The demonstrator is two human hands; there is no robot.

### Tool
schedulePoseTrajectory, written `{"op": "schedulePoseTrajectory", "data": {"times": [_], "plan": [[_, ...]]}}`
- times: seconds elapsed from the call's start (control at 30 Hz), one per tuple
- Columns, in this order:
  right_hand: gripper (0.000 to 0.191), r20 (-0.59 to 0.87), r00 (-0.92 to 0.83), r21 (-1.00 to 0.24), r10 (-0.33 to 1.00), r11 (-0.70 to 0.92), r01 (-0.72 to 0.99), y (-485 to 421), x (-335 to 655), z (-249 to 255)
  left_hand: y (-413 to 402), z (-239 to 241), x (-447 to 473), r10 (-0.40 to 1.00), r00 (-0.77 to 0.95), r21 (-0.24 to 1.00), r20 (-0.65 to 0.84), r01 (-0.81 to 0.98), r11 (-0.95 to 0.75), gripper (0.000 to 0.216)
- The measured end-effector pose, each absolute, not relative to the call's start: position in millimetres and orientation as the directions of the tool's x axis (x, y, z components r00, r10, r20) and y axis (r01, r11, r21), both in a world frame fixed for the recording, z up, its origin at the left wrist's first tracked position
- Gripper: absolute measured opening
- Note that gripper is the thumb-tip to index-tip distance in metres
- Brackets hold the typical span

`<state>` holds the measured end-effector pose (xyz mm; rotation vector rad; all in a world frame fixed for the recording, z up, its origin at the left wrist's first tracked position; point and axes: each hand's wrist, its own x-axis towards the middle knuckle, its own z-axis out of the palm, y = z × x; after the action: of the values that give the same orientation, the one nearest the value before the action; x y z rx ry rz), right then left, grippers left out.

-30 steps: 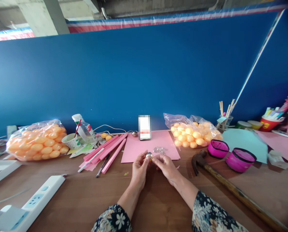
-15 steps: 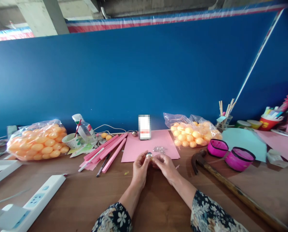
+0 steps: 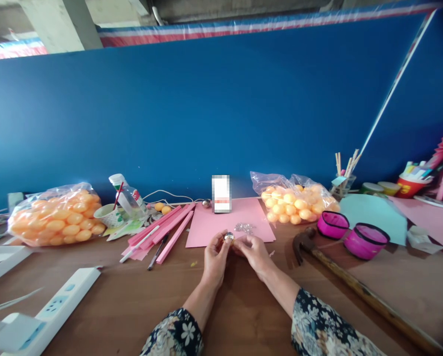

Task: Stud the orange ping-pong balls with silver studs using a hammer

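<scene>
A small shiny silver ball is held up between my hands, in front of the pink paper sheet. The fingers and thumb of my left hand are closed on it from the left. My right hand has its thumb and forefinger pinched together at the ball's right side; whatever lies between those fingertips is hidden. On the pink sheet, just beyond my right hand, is a small heap of clear sparkly pieces. Another silver ball sits at the sheet's far left corner.
A claw hammer lies to the right, near two magenta bands. Bags of orange balls stand on both sides. Pink paper strips and a pen are left of the sheet; a white power strip lies front left.
Both hands keep the same hold around the silver ball, with hardly any finger motion visible. The whole view has shifted very slightly.
</scene>
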<state>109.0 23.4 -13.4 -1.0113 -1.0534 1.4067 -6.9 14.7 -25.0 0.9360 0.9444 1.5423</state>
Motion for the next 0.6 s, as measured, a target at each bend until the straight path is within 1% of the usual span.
{"op": "schedulePoseTrajectory", "data": {"times": [0.33,0.53,0.6], "plan": [[0.033,-0.008,-0.068,-0.975,0.998,-0.023,-0.223,25.0,108.3,-17.4,14.7,-24.2,-6.3,0.986,-0.154,0.924,0.068,-0.363,-0.12,0.042],[0.033,0.035,-0.038,-0.992,0.999,0.03,-0.119,29.7,108.1,-24.4,12.7,-22.0,-6.1,0.987,-0.15,0.93,0.062,-0.35,-0.111,0.043],[0.033,0.038,-0.034,-0.993,0.999,0.034,-0.114,31.1,108.0,-26.1,12.8,-21.2,-5.6,0.987,-0.148,0.927,0.057,-0.358,-0.108,0.043]]}}
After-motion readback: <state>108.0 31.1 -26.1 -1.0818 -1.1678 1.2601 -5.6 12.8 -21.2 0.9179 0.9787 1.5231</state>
